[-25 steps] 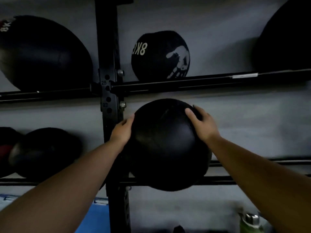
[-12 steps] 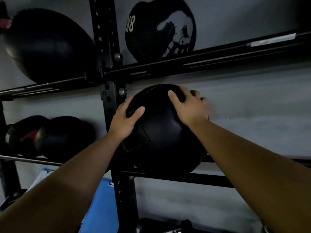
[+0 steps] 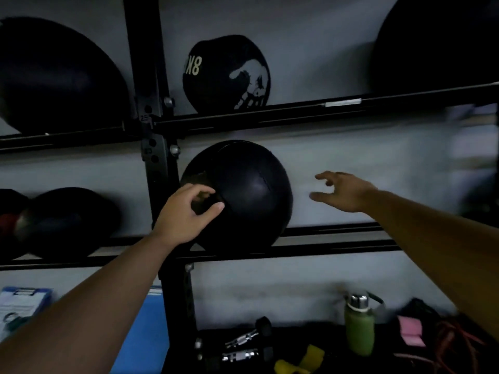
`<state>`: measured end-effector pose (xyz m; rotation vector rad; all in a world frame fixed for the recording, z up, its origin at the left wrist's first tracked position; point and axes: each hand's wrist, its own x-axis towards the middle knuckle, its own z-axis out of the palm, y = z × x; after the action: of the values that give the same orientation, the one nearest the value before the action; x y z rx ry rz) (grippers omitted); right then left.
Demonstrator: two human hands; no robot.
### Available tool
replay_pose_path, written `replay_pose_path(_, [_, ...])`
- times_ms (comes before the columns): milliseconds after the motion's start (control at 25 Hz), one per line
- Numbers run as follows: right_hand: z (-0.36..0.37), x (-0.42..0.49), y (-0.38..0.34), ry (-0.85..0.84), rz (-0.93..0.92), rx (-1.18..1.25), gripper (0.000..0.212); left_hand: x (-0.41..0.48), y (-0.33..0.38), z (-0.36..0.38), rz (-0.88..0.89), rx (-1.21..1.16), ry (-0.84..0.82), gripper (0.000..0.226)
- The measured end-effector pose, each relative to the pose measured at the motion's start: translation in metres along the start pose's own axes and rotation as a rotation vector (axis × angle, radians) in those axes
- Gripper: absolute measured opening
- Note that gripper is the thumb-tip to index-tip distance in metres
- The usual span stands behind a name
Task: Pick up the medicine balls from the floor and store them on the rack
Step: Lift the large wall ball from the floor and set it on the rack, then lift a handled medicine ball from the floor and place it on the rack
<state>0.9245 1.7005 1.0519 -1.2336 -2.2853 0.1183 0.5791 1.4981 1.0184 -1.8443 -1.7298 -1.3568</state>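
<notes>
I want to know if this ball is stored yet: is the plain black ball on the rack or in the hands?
On the rack: the plain black ball rests on the lower rails; right hand is clear.

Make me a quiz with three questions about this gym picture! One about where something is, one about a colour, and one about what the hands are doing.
1. Where is the plain black ball?
A. on the floor
B. on the lower rails of the rack, right of the post
C. on the top shelf

2. What colour is the bottle under the rack?
A. green
B. red
C. white

3. What are the hands doing?
A. both squeeze the ball
B. the left hand is at the ball's left side and the right hand is open and off it
C. both hang at the person's sides

Answers: 1 B, the ball sits on the two lower rails beside the upright post. 2 A, its body is green with a silver cap. 3 B, grey wall shows between the right hand and the ball.
</notes>
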Motion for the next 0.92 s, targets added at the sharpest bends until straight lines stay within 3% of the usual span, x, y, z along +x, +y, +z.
replay_pose_path(120, [-0.007, -0.073, 0.023, -0.011, 0.144, -0.001, 0.072, -0.019, 0.016, 0.017, -0.014, -0.106, -0.128, 0.029])
replay_pose_path(280, [-0.017, -0.19, 0.044, -0.039, 0.328, -0.158, 0.053, -0.06, 0.048, 0.058, -0.041, -0.186, -0.369, 0.025])
replay_pose_path(400, [-0.029, -0.288, 0.051, -0.089, 0.485, -0.193, 0.027, -0.097, 0.099, 0.103, -0.009, -0.195, -0.572, 0.029])
replay_pose_path(600, [-0.063, -0.436, 0.06, -0.16, 0.688, -0.357, 0.041, -0.155, 0.223, 0.167, 0.19, -0.194, -0.855, 0.033])
replay_pose_path(920, [-0.117, -0.623, 0.125, -0.14, 0.95, -0.325, 0.042, -0.247, 0.425, 0.246, 0.448, -0.269, -1.002, 0.035])
